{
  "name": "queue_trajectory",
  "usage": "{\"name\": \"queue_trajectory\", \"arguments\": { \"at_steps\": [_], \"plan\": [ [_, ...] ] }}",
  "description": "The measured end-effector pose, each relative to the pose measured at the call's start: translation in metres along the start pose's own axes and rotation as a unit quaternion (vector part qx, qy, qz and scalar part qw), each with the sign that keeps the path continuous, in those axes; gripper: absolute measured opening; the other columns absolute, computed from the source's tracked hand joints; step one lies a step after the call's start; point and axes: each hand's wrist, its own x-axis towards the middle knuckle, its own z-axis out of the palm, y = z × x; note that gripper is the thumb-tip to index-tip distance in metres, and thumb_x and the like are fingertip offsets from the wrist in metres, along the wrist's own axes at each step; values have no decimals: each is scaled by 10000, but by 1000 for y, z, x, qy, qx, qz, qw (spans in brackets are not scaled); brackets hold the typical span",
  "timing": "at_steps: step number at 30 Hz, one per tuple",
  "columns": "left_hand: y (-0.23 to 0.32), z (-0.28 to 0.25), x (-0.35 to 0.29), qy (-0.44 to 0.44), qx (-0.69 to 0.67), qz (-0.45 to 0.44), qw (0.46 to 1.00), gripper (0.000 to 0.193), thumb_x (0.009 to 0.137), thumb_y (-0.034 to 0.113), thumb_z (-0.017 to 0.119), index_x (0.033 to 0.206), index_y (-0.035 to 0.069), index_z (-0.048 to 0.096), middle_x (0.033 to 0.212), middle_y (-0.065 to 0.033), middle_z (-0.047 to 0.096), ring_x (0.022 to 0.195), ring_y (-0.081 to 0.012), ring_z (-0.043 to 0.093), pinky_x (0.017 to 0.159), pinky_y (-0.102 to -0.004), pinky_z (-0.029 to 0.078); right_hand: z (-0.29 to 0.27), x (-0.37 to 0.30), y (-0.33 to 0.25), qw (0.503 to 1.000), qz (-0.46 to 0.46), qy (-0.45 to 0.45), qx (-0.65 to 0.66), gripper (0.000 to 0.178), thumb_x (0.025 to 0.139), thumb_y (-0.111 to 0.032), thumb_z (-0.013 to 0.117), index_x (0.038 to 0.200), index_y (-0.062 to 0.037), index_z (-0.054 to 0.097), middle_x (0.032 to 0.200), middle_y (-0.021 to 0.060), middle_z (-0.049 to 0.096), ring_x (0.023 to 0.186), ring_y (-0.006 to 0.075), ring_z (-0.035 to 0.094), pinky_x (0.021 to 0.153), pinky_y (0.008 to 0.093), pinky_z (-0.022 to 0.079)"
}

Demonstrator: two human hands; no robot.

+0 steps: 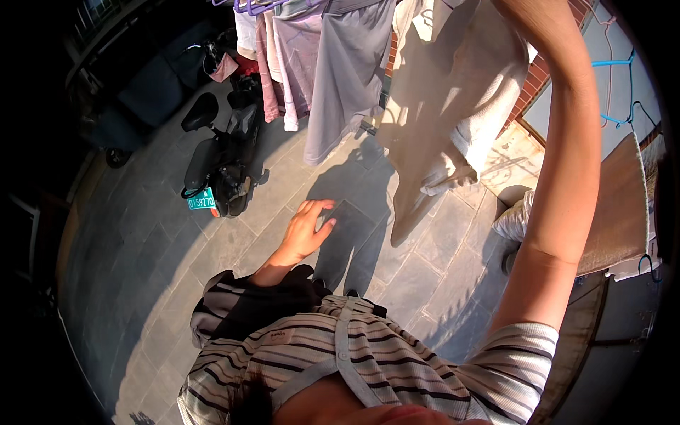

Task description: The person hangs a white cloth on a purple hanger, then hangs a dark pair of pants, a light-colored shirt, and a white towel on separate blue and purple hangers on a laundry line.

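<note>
My right arm is raised at the right, and my right hand [542,21] reaches the top edge beside a beige garment [453,92]. The frame cuts off its fingers, so its grip is hidden. The beige garment hangs down in loose folds, lit by the sun. My left hand [306,230] is held low in front of me, open, with nothing in it. Over my left forearm lies a dark garment [262,312]. A grey garment [347,85] and several pink and white ones [294,64] hang left of the beige one, below purple hangers [258,7].
A black electric scooter [219,156] stands on the grey paving [276,227] at the left. Blue hangers [623,92] hang at the right, above a brown board [620,205]. A white wrapped bundle [516,216] and a brick wall [536,85] are nearby.
</note>
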Motion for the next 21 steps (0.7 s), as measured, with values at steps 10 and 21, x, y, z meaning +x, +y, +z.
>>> {"name": "queue_trajectory", "arguments": {
  "at_steps": [10,21],
  "plan": [
    [-59,-25,6,-44,-38,-23,998,339,813,165,612,1113,32,527,1073,-136,584,1037,-314,522,874,-375,425,-19,-28,-1,830,260,-343,-354,312,811,-92,607,1115,-38,560,1052,91,575,971,239,560,851,317,458],
    [-152,-85,24,-100,-14,-15,995,350,803,150,617,1126,55,522,1049,-117,589,1033,-306,526,867,-384,429,-27,-35,8,637,222,-617,-405,319,644,-122,712,932,-26,611,1067,97,563,1116,255,466,980,382,342]
  ]
}}
